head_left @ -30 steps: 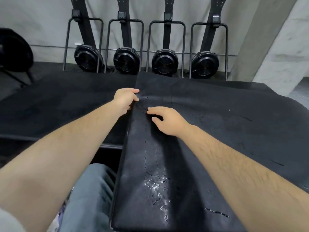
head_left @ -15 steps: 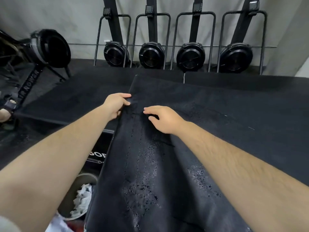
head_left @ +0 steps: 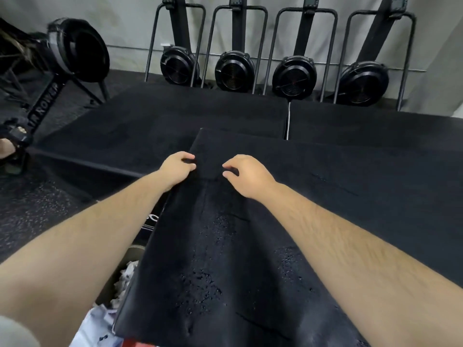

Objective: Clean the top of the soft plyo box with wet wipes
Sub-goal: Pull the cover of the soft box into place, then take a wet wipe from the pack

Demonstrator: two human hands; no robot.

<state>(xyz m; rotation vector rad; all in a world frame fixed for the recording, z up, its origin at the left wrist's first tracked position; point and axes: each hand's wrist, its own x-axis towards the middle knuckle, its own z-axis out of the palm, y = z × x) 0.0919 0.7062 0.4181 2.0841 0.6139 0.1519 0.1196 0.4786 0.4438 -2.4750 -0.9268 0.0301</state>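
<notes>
Left hand [head_left: 178, 167] clenches the far left edge of the soft plyo box [head_left: 363, 186], right hand [head_left: 246, 175] curled on its top just beside, grasp can't tell, wet patches [head_left: 200, 289] nearer, bin [head_left: 132, 251] of crumpled wipes [head_left: 125, 276] left of box, upright rowers [head_left: 234, 71] behind.

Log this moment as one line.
left hand: grips box left edge | right hand: curled, fingertips on box top | wipe: not discernible | droplets: on top, nearer the person
</notes>
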